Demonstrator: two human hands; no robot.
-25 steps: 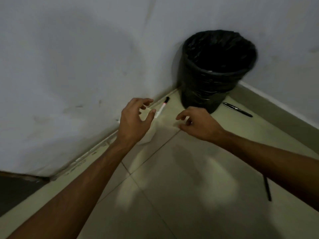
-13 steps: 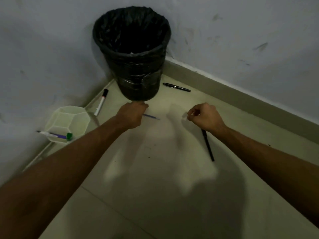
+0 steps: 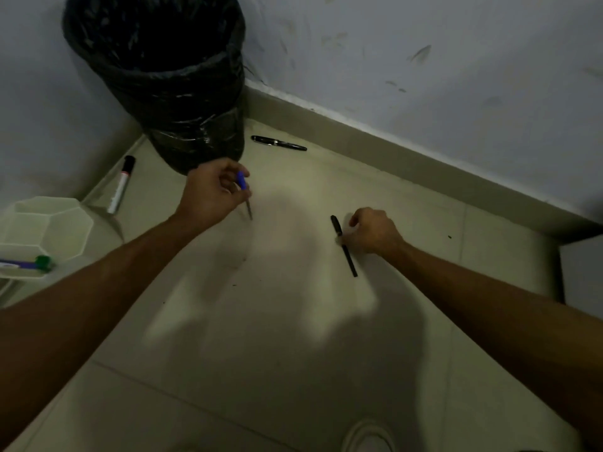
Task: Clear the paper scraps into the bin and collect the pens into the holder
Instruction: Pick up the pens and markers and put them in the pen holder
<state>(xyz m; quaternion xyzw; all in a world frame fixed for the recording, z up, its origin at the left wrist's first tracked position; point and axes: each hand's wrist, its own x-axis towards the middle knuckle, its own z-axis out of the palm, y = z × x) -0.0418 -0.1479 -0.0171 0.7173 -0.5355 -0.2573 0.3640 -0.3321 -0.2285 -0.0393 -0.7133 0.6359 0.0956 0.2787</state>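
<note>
My left hand [image 3: 213,190] pinches a blue pen [image 3: 244,194] just in front of the black-lined bin [image 3: 163,76], which stands in the room's corner. My right hand [image 3: 372,230] is curled around a black pen [image 3: 345,247] lying on the floor tiles. A black fountain pen [image 3: 278,143] lies by the skirting to the right of the bin. A white marker with a black cap [image 3: 121,184] lies along the left wall. The pale green holder [image 3: 49,223] sits at the left edge with a purple and green pen [image 3: 27,264] in it.
Walls meet behind the bin, with a skirting board [image 3: 408,164] running to the right. A grey object's corner [image 3: 580,272] juts in at the right edge. A white shoe tip [image 3: 368,437] shows at the bottom.
The view has swung right and closer. My left hand has lifted the blue pen off the floor. My right hand has dropped onto the black pen and curled around it.
</note>
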